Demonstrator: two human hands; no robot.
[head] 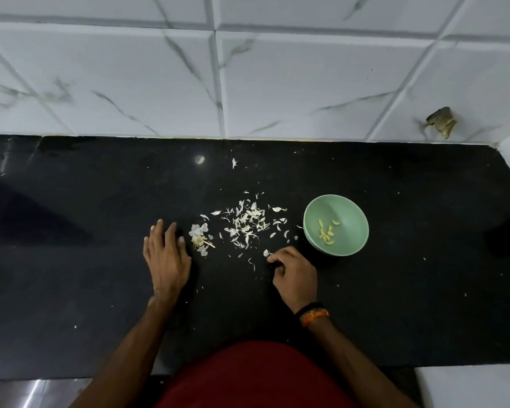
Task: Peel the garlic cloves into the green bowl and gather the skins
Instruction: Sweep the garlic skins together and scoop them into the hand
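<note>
Left hand (165, 257): grip slack, fingers straight & flat on the table (395, 304), holding nothing, just left of the garlic stem (200, 240). Right hand (295, 272): fingers curled under, fingertips at a skin flake (266, 253); can't tell if it's actually pinched.

Largest to smallest: black table w/ tiled wall (248, 83) behind; green bowl (354, 240) to the right w/ peeled cloves (326, 232) inside; skins (248, 223) scattered btwn hands & bowl, strays farther out.

Peeling looks done, so the step is prob. gathering. To do it well: use the flat left hand as a stop, sweep w/ the right toward it, low & slow since flakes are light. Keep clear of the bowl. Collect outliers last.
</note>
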